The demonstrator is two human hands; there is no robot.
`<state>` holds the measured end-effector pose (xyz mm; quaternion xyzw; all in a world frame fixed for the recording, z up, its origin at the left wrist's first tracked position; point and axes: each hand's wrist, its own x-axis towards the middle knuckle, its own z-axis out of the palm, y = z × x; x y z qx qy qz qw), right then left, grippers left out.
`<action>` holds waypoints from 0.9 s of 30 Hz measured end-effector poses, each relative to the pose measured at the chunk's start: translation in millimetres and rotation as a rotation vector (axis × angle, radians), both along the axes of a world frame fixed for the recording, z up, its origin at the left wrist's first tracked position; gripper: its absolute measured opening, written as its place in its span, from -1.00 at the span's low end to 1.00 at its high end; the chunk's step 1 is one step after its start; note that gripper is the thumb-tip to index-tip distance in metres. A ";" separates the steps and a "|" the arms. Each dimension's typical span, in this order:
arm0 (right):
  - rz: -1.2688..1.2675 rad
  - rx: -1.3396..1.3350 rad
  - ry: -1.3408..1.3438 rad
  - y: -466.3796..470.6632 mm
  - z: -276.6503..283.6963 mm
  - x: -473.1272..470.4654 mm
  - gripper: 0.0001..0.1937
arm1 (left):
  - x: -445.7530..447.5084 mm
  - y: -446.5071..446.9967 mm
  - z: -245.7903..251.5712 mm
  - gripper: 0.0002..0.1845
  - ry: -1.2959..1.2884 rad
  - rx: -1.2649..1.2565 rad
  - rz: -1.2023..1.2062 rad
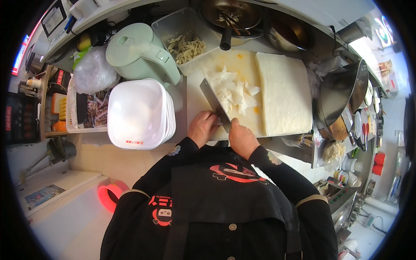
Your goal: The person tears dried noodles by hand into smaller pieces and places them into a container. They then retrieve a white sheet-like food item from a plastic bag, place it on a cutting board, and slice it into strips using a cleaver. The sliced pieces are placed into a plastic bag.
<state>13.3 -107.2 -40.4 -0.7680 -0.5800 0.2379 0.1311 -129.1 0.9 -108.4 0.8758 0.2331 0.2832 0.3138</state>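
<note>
In my right hand [242, 138] is the handle of a cleaver [215, 101], its broad blade slanting up and left over the white cutting board [195, 97]. Curled fingers of my left hand [202, 128] press a bit of pale, thin sheet [219, 121] against the board, close beside the blade. Most of that piece is hidden by the fingers. Beyond the blade lies a loose heap of cut pale sheet pieces [235, 91]. A thick stack of whole pale sheets [286, 96], perhaps dough or tofu skin, rests on the board's right side.
Stacked white bowls [136, 112] and a pale green kettle [133, 52] stand left. Behind the board are a clear bin [185, 65] of shredded food and a wok [232, 19] with chopsticks [232, 24]. A large metal bowl [338, 94] leans at right.
</note>
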 end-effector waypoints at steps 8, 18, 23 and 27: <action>-0.143 0.134 0.216 -25.4 42.6 76.5 -0.88 | 45.0 21.8 8.9 -0.69 -0.004 -0.033 0.206; -0.282 0.406 -0.436 -62.8 13.7 235.1 -0.75 | 99.5 81.1 -0.1 -0.28 0.220 -0.003 0.359; -0.180 0.364 -0.390 -61.9 -16.9 270.8 -0.77 | 127.3 84.7 7.4 -0.36 0.437 0.021 0.332; -0.461 0.670 -0.417 -39.5 -2.6 324.0 -0.73 | 131.3 59.1 28.5 -0.50 0.481 -0.089 0.227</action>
